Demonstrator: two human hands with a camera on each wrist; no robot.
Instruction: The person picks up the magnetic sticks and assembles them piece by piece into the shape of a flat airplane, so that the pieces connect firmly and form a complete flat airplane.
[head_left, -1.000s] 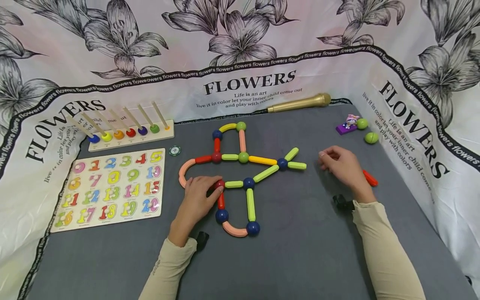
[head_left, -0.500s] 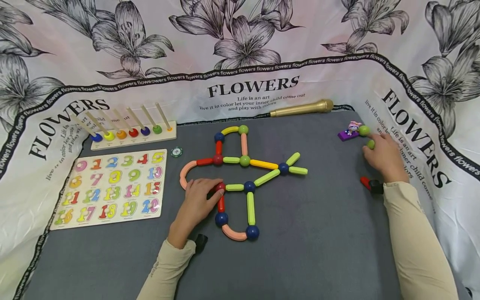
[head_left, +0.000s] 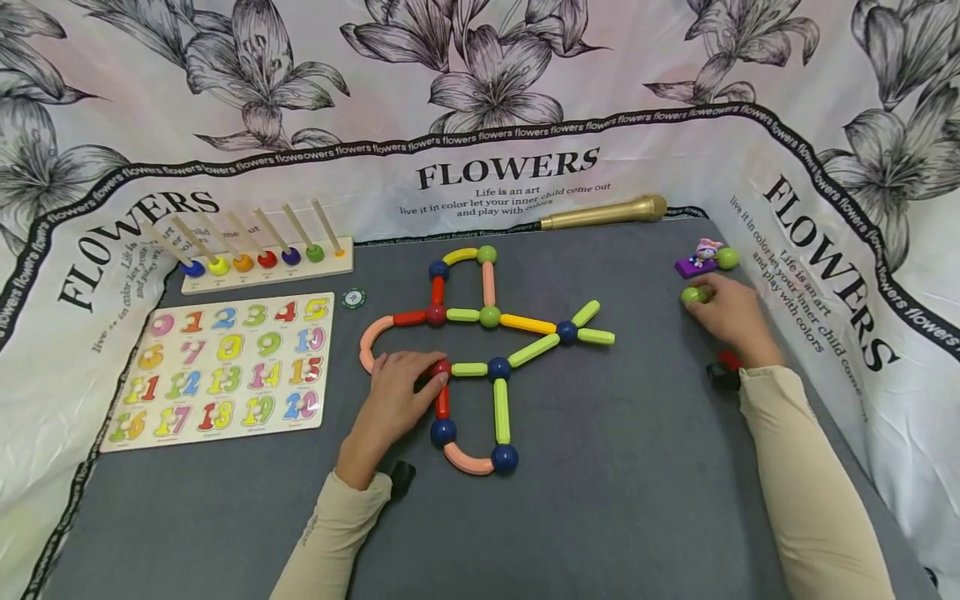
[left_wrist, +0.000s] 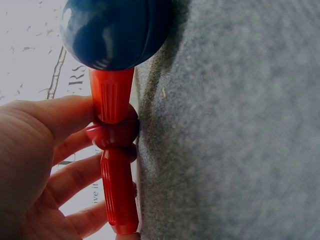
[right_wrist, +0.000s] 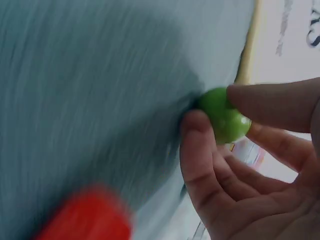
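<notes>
My right hand (head_left: 731, 315) pinches a green ball (right_wrist: 223, 116) between thumb and fingers, over the right side of the table. My left hand (head_left: 395, 393) grips the red ball (left_wrist: 114, 134) at a joint of the flat stick-and-ball figure, thumb on one side and fingers on the other. Red sticks (left_wrist: 119, 187) run from that joint, and a dark blue ball (left_wrist: 116, 32) stands close by in the left wrist view. The figure's green sticks (head_left: 502, 411), pink curved pieces (head_left: 468, 460) and yellow stick (head_left: 527, 323) lie joined on the grey cloth.
A number puzzle board (head_left: 225, 371) and a peg stacker (head_left: 267, 268) lie at the left, with a poker chip (head_left: 354, 298) beside them. At the back is a gold microphone (head_left: 603, 213). A figurine on a purple block (head_left: 696, 265), another green ball (head_left: 727, 257) and a red stick (right_wrist: 87, 217) are at the right.
My right hand went right to the green balls, took one, and has moved back leftward with it. My left hand stays at the red ball.
</notes>
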